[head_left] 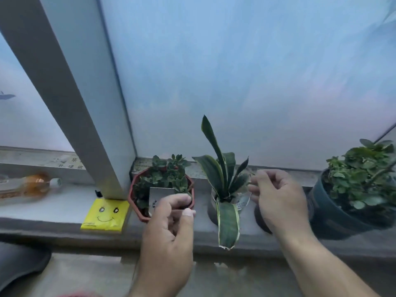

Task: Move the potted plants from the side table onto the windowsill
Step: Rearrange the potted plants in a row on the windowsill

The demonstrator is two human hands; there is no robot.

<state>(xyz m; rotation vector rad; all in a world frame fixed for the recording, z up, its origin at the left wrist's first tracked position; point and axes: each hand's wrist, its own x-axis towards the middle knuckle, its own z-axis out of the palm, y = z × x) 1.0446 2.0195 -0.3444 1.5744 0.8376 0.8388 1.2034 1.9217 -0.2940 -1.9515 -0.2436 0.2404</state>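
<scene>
On the windowsill [64, 219] | snake plant [225, 189] between hands | left grip [171, 221] loose, right grip [276, 198] loose, both holding nothing

Snake plant's pot [212, 211]: largely hidden behind its drooping leaf and the right hand [278, 202] | dark pot [325, 211]: plant cut off by right edge | bottle [27, 186]: blurred, cut off at left | card [159, 197]: print unreadable

Three potted plants line the windowsill [64, 211]: succulent [165, 179] left, snake plant [222, 179] centre, leafy plant [360, 181] right.
</scene>
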